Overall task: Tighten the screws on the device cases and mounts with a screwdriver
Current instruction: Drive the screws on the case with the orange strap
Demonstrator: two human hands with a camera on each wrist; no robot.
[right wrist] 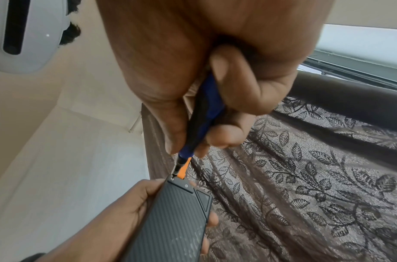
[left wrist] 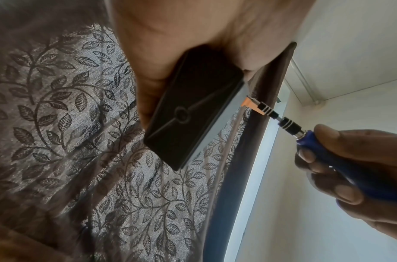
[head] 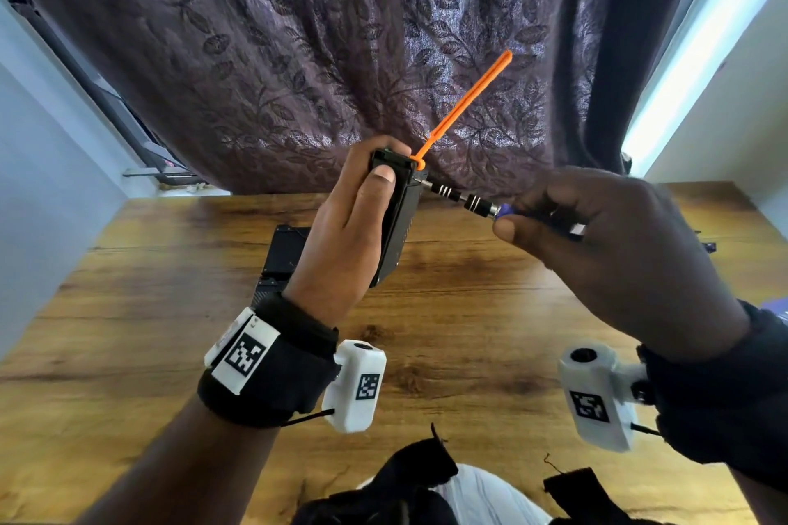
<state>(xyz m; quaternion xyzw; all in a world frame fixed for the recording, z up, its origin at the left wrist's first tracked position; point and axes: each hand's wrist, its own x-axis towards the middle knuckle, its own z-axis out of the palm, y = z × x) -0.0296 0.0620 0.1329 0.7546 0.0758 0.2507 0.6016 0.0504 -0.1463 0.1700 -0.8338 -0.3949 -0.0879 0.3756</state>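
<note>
At far left of the head view, a second flat black ribbed case (head: 285, 256) lies on the brown wood-grain tabletop (head: 447, 311), partly hidden behind the left wrist; whether it holds anything cannot be told. The left hand (head: 345, 226) is raised above the table and grips a slim black rectangular device case with a ribbed face (head: 394, 222), thumb pressed on the near edge and fingers wrapped round the far side; the case stands nearly on end, clear of the tabletop. The case is closed, and its contents are not visible. An orange plastic strap (head: 464, 107) is attached at the top corner of the case and sticks up and to the right, in front of the purple leaf-patterned curtain (head: 298, 55). In the right wrist view a small end plate at the top of the case shows two screw positions, and the tip of the blue-handled screwdriver with a black-and-silver banded shaft (head: 462, 198) sits on the one at the corner beside the strap. The right hand (head: 618, 243) is closed round the blue handle, thumb and fingertips pinching it near the metal collar. A black band carrying a white camera block with a square printed marker is strapped to each wrist. Black fabric and a white garment show at the bottom edge.
</note>
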